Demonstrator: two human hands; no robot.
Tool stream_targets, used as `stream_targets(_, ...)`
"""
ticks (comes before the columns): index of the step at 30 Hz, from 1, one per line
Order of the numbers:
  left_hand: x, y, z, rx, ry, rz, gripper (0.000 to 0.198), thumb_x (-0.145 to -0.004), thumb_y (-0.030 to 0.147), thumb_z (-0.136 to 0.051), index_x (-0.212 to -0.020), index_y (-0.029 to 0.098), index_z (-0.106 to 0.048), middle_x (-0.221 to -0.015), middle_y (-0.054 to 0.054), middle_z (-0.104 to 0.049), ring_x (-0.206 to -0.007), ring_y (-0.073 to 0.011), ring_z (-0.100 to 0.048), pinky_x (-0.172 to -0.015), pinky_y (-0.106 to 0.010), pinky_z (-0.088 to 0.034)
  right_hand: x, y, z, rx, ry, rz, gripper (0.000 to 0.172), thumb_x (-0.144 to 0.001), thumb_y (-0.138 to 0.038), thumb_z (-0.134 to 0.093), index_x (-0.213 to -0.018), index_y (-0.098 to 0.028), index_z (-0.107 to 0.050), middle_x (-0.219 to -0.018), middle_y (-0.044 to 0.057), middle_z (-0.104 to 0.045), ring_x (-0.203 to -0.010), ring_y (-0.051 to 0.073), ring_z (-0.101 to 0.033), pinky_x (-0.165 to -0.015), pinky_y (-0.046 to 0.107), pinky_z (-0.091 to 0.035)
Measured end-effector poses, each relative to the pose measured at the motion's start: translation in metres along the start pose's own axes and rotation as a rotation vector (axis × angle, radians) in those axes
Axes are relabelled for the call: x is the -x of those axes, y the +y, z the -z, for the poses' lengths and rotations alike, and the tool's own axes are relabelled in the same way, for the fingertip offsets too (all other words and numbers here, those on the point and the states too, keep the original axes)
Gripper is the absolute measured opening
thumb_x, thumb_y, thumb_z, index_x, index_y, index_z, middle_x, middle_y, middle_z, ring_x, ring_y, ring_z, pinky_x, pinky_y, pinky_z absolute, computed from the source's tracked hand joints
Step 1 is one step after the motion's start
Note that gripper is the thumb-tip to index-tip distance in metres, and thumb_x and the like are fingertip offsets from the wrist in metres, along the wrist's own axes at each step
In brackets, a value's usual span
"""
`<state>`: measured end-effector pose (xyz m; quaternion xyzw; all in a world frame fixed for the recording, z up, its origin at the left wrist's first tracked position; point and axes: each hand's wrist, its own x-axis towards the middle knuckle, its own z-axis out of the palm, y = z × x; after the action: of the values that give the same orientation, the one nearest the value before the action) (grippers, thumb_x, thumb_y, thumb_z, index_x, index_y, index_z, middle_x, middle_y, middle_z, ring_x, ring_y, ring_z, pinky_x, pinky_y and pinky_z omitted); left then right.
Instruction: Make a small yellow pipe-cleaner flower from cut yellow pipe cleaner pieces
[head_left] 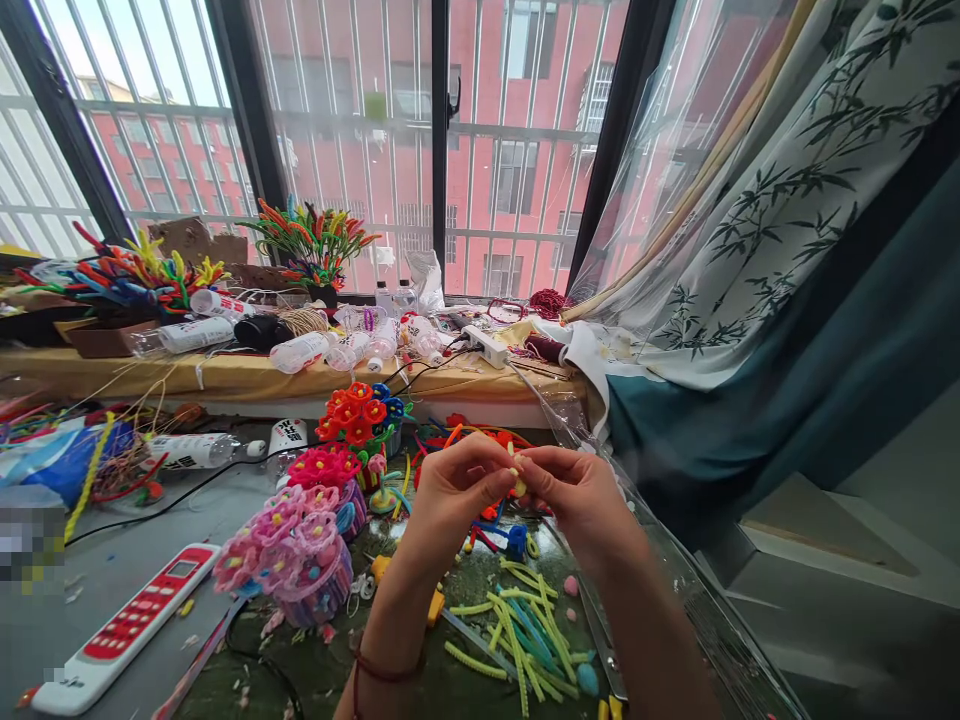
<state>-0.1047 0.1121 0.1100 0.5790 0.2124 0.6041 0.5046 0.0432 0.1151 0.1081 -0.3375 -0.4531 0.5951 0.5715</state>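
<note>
Both hands meet above the table's middle. Between the fingertips is a small piece of pale yellow fuzzy pipe cleaner (519,487), partly covered by the fingers. My left hand (459,490) pinches it from the left, thumb against forefinger. From the other side my right hand (581,490) is closed on the same piece. Below them lie cut yellow-green pipe cleaner lengths (510,635) mixed with teal ones (534,625). A blue pompom (587,680) and a pink pompom (571,585) rest nearby. Scissors (600,635) are partly hidden by my right forearm.
To the left stand pink pipe cleaner flowers (281,540) in a striped pot and red flowers (352,412) behind. A white device with red panel (131,625) lies at front left. Plastic bottles (199,450) and a power strip (486,345) lie farther back. Curtains (750,440) hang right.
</note>
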Motion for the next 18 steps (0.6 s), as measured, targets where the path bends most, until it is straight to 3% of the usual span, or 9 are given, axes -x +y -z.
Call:
stream_targets(5, 0.002, 0.005, 0.002, -0.131, -0.103, 0.080, 0.021, -0.077, 0.032, -0.080, -0.074, 0.016, -0.067, -0.069, 0.002, -0.057, -0.063, -0.0093, -0.046, -0.057, -0.021, -0.035, 0.003, -0.003, -0.001, -0.025, 0.013, 0.001, 0.030, -0.053, -0.038, -0.094, -0.070, -0.019, -0.080, -0.068, 0.005, -0.077, -0.061, 0.016, -0.067, -0.060, 0.025, -0.052)
stream_targets(13, 0.002, 0.020, 0.004, -0.582, 0.001, -0.067, 0.015, -0.080, 0.023, -0.075, -0.069, 0.016, -0.069, -0.068, 0.001, -0.058, -0.060, -0.0096, -0.043, -0.054, -0.024, -0.031, 0.006, -0.006, 0.000, 0.069, 0.020, 0.057, 0.023, -0.062, -0.034, -0.091, -0.080, -0.022, -0.082, -0.082, 0.006, -0.081, -0.076, 0.019, -0.073, -0.072, 0.027, -0.056)
stream_targets(18, 0.002, 0.023, 0.001, -0.660, 0.089, -0.108, 0.015, -0.079, 0.023, -0.075, -0.067, 0.016, -0.069, -0.065, 0.002, -0.060, -0.056, -0.0091, -0.043, -0.050, -0.022, -0.031, 0.007, -0.007, -0.001, 0.063, 0.031, 0.101, 0.025, -0.063, -0.033, -0.090, -0.084, -0.023, -0.082, -0.082, 0.005, -0.080, -0.075, 0.019, -0.072, -0.071, 0.029, -0.057)
